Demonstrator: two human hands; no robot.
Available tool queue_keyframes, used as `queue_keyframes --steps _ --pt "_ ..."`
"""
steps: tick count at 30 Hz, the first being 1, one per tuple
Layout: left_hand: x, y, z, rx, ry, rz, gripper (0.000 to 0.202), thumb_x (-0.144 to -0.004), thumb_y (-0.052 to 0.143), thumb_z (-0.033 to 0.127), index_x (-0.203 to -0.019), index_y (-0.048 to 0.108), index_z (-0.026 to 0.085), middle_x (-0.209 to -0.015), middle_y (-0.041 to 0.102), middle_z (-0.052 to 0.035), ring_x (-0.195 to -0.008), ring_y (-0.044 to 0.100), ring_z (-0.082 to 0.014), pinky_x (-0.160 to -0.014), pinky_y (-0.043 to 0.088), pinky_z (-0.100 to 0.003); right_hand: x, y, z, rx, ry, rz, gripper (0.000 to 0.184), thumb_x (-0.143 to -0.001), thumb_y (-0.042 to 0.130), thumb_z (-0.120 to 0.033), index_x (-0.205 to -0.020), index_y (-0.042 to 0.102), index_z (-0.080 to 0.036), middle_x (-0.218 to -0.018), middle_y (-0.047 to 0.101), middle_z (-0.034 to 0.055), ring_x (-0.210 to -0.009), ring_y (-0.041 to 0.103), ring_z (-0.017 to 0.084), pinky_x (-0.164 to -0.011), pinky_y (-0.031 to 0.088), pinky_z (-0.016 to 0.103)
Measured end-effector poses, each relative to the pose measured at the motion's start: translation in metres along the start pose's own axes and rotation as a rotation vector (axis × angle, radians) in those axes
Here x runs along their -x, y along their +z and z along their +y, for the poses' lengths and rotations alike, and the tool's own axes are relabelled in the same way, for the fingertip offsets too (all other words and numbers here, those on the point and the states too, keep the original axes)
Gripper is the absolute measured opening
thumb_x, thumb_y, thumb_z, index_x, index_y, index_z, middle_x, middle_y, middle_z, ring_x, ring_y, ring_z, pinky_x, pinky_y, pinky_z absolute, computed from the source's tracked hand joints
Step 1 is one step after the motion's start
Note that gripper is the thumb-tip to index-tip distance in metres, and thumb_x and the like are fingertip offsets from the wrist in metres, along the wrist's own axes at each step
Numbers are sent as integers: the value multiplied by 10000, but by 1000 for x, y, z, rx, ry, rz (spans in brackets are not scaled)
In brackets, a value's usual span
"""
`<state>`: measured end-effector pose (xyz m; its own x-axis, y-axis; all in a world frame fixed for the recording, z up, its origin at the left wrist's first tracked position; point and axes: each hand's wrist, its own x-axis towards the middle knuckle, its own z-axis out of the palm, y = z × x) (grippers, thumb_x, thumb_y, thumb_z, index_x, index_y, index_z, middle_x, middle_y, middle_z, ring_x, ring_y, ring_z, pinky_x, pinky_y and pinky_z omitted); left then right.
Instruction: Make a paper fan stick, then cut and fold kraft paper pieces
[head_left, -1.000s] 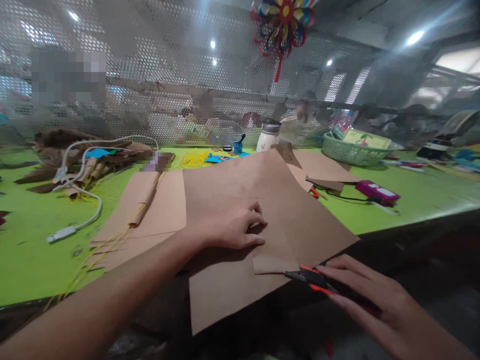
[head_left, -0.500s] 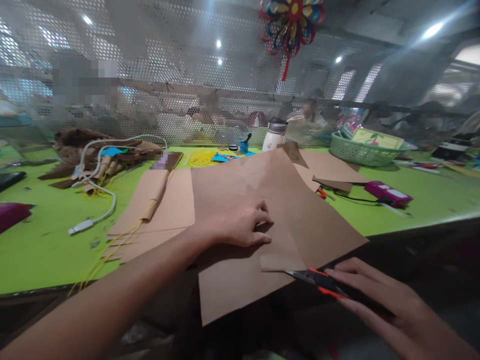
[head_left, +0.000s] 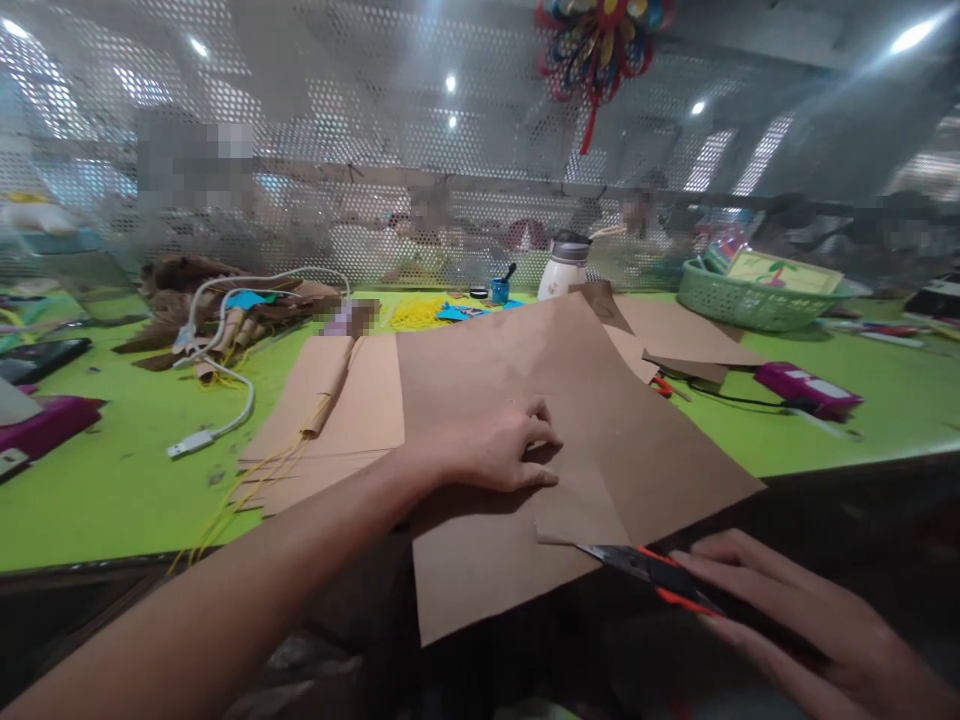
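Note:
My left hand [head_left: 517,450] presses on a large sheet of brown kraft paper [head_left: 660,440], its fingers apart and slightly bent. The front of the sheet hangs over the table's edge. In my right hand [head_left: 810,600] is a black and red utility knife [head_left: 660,575], its handle between thumb and fingers. The blade's tip touches the near edge of a small rectangular piece of brown paper [head_left: 577,515] that lies on the sheet, below my left fingertips. The palm side of my right hand is hidden.
On the green table [head_left: 150,420] are stacked brown papers [head_left: 375,380], a rolled paper with yellow cords [head_left: 330,390] and a white USB cable [head_left: 244,400]. Farther back stand a white bottle [head_left: 564,270] and a green basket [head_left: 750,298]. A purple box [head_left: 808,388] lies right.
The whole view has shifted a little to the right in the picture. Both hands keep nearly the same pose on the paper, with the knife tip still at the small piece's edge.

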<state>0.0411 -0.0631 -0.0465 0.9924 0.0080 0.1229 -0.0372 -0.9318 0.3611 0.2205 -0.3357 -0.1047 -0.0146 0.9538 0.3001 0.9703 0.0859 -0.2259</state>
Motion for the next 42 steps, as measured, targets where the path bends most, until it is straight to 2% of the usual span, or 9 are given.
queue_keyframes --steps 3,6,12,21,28,33,38,42 --pt "1 0 0 -7 -4 -2 209 -795 592 360 -792 584 152 -1008 497 -65 -817 512 -149 -762 423 -264 -4 3 1 4 39 4 402 -842 557 -345 -1242 556 -308 -1229 592 50 -1092 593 221 -858 534 271" --pt "1 1 0 2 -13 -5 205 -800 585 355 -838 600 154 -1027 496 -66 -825 518 -150 -771 427 -265 -9 7 1 29 12 31 421 -833 567 -356 -1252 547 -324 -1219 605 42 -1117 577 229 -866 531 294" --pt "1 5 -4 5 -3 20 289 -804 583 354 -1000 618 145 -1074 498 -87 -865 524 -162 -788 433 -269 -1 6 0 -12 40 5 421 -827 577 -342 -1247 559 -307 -1236 591 44 -1105 586 221 -875 521 256" --pt "1 5 -4 6 8 25 256 -797 592 349 -946 634 144 -1068 504 -90 -869 531 -168 -797 440 -284 -8 6 1 44 -1 -13 442 -827 581 -342 -1266 539 -318 -1226 601 53 -1140 559 243 -891 517 316" --pt "2 6 -5 20 1 36 283 -805 581 348 -1000 632 150 -1085 507 -94 -867 538 -169 -798 443 -289 -7 1 0 3 -25 -81 466 -841 568 -301 -1302 505 -290 -1253 572 70 -1110 580 223 -879 518 272" --pt "2 6 -4 21 1 28 285 -811 578 360 -991 637 148 -1086 504 -96 -866 541 -166 -813 444 -289 -3 5 6 33 -20 -35 469 -811 602 -335 -1275 532 -315 -1236 594 52 -1123 571 250 -876 523 306" --pt "2 7 -6 21 11 40 310 -813 576 359 -1036 628 150 -1084 508 -93 -901 536 -174 -822 439 -288 1 4 1 -43 14 12 431 -790 631 -308 -1219 586 -308 -1204 615 37 -1065 612 225 -850 529 227" --pt "2 7 -6 30 -8 37 309 -807 581 360 -1038 630 161 -1098 506 -92 -902 537 -176 -818 442 -294 -4 3 1 -65 20 -33 432 -808 608 -319 -1238 569 -306 -1219 603 47 -1080 602 230 -846 536 250"
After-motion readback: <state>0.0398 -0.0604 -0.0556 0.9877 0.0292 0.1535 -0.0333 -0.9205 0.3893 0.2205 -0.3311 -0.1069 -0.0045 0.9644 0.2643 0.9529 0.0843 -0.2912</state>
